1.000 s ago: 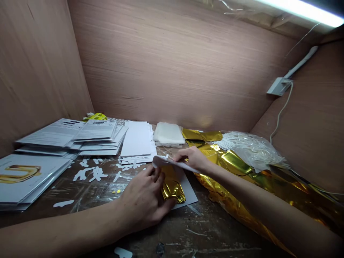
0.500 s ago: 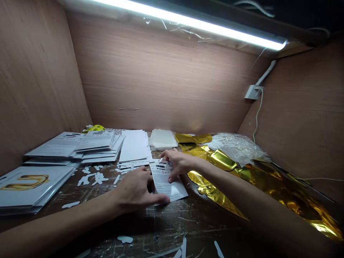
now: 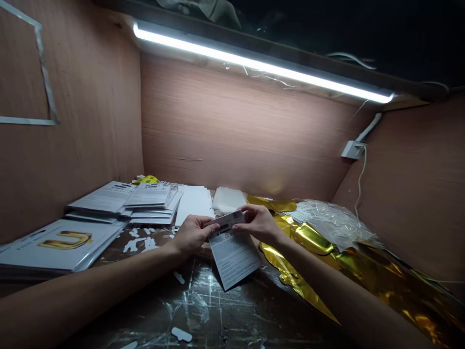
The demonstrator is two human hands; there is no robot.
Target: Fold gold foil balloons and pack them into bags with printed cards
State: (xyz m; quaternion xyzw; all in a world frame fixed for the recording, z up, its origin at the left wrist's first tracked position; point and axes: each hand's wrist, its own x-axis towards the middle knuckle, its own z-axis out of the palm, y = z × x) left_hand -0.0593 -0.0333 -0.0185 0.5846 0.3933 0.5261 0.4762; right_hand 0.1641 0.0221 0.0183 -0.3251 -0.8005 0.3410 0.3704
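Note:
A white printed card [image 3: 235, 259] with fine text and a dark hang slot near its top is held in both hands, tilted with its lower end toward me. My left hand [image 3: 192, 236] pinches its upper left corner between thumb and fingers. On the upper right, my right hand [image 3: 259, 224] grips the same top edge, thumb in front and fingers behind. The top strip of the card looks bent toward me. Behind my left hand lies a stack of blank white cards [image 3: 194, 199]. Gold foil balloons [image 3: 308, 240] lie beside my right forearm.
Stacks of packed cards [image 3: 105, 196] stand at the left, nearest a pack with a gold U picture [image 3: 67, 240]. White paper scraps [image 3: 181, 334] dot the dark table [image 3: 203, 305]. Clear bags [image 3: 229, 198] and a plastic-wrapped bundle of white strips [image 3: 327, 218] lie at the back.
The card has come up off the table. My left hand has moved from its lower left side to its top left corner. My right hand now pinches the top right. The view has tilted up.

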